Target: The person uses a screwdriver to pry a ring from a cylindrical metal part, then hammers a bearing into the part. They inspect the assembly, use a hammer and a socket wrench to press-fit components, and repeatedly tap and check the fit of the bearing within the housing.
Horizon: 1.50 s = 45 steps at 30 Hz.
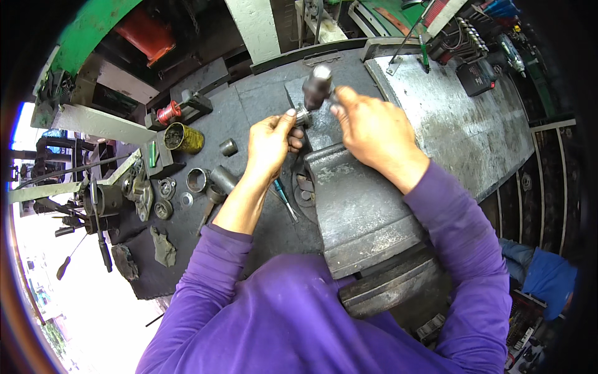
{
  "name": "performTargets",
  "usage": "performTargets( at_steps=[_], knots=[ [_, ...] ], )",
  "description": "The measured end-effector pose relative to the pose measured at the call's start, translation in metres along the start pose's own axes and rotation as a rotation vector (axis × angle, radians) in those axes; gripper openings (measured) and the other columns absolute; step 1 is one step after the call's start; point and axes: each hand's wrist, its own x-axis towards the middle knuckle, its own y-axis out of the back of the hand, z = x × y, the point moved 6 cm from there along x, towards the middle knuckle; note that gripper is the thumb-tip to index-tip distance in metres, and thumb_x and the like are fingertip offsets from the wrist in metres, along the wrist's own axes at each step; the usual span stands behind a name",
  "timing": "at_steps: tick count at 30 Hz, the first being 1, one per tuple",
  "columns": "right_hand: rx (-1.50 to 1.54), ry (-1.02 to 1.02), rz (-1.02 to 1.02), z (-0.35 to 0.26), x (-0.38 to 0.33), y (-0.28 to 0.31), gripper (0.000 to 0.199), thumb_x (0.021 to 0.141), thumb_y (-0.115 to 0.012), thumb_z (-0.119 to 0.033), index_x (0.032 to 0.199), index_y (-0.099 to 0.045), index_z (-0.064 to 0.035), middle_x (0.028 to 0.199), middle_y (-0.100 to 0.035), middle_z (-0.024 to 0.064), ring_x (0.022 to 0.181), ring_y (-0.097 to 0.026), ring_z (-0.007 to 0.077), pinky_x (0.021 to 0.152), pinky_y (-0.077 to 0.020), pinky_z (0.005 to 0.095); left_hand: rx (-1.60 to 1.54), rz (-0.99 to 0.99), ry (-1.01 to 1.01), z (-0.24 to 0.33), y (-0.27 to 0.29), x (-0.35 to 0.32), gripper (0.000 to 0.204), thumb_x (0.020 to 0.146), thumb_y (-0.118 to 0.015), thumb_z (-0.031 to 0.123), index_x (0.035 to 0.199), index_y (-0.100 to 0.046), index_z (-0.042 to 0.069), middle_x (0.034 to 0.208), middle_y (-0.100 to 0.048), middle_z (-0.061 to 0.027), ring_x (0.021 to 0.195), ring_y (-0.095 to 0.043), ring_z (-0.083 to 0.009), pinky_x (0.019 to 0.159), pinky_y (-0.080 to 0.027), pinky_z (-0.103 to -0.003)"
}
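Note:
My right hand [379,132] is closed round the handle of a hammer [317,88], whose dark head looks smeared by motion. Just below that head, my left hand [270,144] pinches a small round metal part [303,116] with thumb and fingers. Whether the hammer touches the part I cannot tell. Both hands are above the far end of a large grey bench vise [361,199]. A screwdriver with a teal handle [283,194] lies beside the vise, near my left wrist.
Left of my forearm lie a metal ring [197,180], a short dark cylinder [228,147] and a flanged casting [142,198]. A yellow can [184,138] stands behind them, near a red wire spool [169,112]. A metal plate [461,124] covers the bench's right, bearing a black box [475,77].

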Motion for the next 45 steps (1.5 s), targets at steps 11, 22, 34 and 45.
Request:
performTargets(
  at_steps=[11, 22, 34, 45],
  knots=[
    [-0.038, 0.014, 0.051, 0.003, 0.004, 0.006, 0.021, 0.106, -0.061, -0.026, 0.114, -0.063, -0.0066, 0.083, -0.075, 0.0199, 0.077, -0.076, 0.0424, 0.068, -0.0616, 0.0533, -0.041, 0.053, 0.045, -0.002, -0.005, 0.006, 0.047, 0.109, -0.067, 0.041, 0.101, -0.073, -0.005, 0.074, -0.071, -0.009, 0.054, -0.062, -0.0123, 0.05, -0.049, -0.027],
    [-0.015, 0.027, -0.006, 0.001, 0.001, -0.004, 0.022, 0.104, -0.062, -0.026, 0.113, -0.066, -0.0061, 0.084, -0.076, 0.0221, 0.079, -0.077, 0.0427, 0.07, -0.062, 0.0531, -0.024, 0.024, 0.113, -0.001, -0.001, 0.007, 0.048, 0.108, -0.067, 0.044, 0.108, -0.071, -0.004, 0.076, -0.07, -0.0071, 0.056, -0.062, -0.0118, 0.052, -0.048, -0.027],
    [0.052, -0.021, 0.098, 0.005, 0.004, 0.008, 0.025, 0.105, -0.061, -0.028, 0.12, -0.065, -0.0073, 0.089, -0.077, 0.023, 0.085, -0.076, 0.0439, 0.075, -0.0608, 0.0557, -0.068, -0.065, -0.097, 0.005, -0.004, 0.003, 0.038, 0.11, -0.066, 0.024, 0.136, -0.062, -0.003, 0.089, -0.071, -0.0074, 0.067, -0.064, -0.0119, 0.063, -0.052, -0.025],
    [0.008, 0.016, 0.122, -0.002, 0.003, 0.011, 0.022, 0.106, -0.061, -0.027, 0.114, -0.062, -0.0068, 0.081, -0.074, 0.0196, 0.079, -0.076, 0.0418, 0.068, -0.0614, 0.0529, -0.051, 0.0, -0.046, 0.001, -0.005, 0.0, 0.038, 0.11, -0.066, 0.032, 0.119, -0.068, -0.004, 0.083, -0.07, -0.0068, 0.062, -0.063, -0.0112, 0.058, -0.051, -0.026]
  ],
)
